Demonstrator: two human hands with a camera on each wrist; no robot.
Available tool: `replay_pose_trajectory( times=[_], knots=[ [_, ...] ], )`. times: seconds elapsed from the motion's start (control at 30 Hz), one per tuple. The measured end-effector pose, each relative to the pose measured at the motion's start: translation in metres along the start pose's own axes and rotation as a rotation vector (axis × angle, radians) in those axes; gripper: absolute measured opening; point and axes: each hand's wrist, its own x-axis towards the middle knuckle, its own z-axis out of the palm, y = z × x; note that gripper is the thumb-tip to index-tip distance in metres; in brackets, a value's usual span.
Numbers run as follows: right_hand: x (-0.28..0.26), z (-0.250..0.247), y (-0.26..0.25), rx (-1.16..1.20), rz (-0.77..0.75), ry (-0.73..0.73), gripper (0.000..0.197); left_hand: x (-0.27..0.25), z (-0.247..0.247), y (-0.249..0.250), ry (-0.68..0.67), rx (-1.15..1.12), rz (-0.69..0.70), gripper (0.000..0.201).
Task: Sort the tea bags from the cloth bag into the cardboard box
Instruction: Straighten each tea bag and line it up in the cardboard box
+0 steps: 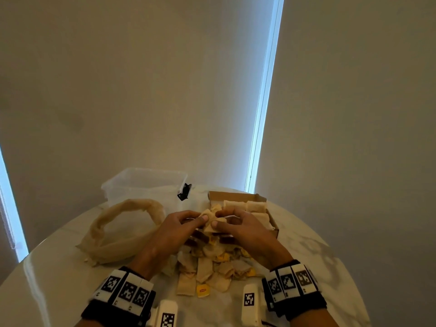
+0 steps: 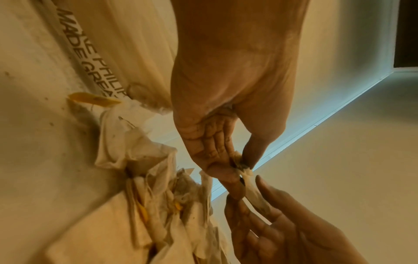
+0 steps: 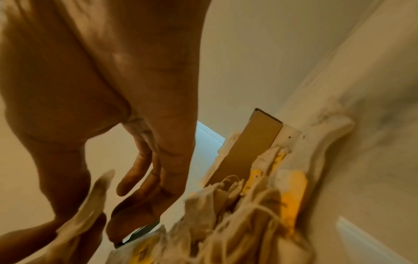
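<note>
**Straightening one tea bag over the box before slotting it in**

Round marble-look table (image 1: 318,244), pale blinds behind, dim light. Both hands up over the near edge of the cardboard box (image 1: 260,198), sharing one tea bag (image 1: 208,220). Left hand (image 1: 182,224) pinching a corner between thumb and fingertips, right hand (image 1: 238,224) pinching the other side with thumb under and fingers curled over. Narrow pinches on both, nothing else held.

Loose pile of tea bags (image 1: 212,263) heaped on the table just in front of the wrists, cloth bag (image 1: 122,230) slumped open to the left, looks emptied out. Clear plastic tub (image 1: 144,185) behind it.

Probably best to flatten and tuck the string first, then lower on edge beside the rows already standing in the box (image 1: 245,206). Light pull only, since that paper likely tears easily. Worth keeping the tag from snagging neighbours.
</note>
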Motion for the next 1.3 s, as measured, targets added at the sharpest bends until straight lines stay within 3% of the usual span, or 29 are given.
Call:
replay_pose_trajectory(
  times=[0.37,0.57,0.7,0.9,1.0,1.2,1.3],
  knots=[
    [0.003,-0.006,0.006,0.047,-0.019,0.064,0.038,0.004,-0.008,-0.004,0.105,-0.063,0.002,0.023],
    [0.002,-0.008,0.006,0.141,-0.026,0.084,0.034,0.002,-0.005,0.001,-0.002,-0.009,-0.056,0.022],
    [0.005,-0.007,0.008,0.248,-0.004,0.11,0.036,0.001,-0.007,0.0,-0.002,0.031,-0.081,0.022],
    [0.003,0.005,0.009,0.173,0.003,0.062,0.037,-0.001,-0.003,0.004,0.008,0.033,-0.075,0.035],
    [0.003,0.006,0.008,0.166,0.005,0.059,0.036,-0.001,-0.005,-0.001,0.06,0.069,-0.016,0.026],
    [-0.004,-0.007,0.001,0.122,-0.066,0.193,0.031,-0.002,-0.01,-0.003,0.096,0.046,-0.001,0.023],
    [-0.009,-0.005,-0.002,0.034,-0.126,0.128,0.039,-0.002,-0.009,-0.003,0.099,0.046,-0.02,0.025]
  ],
)
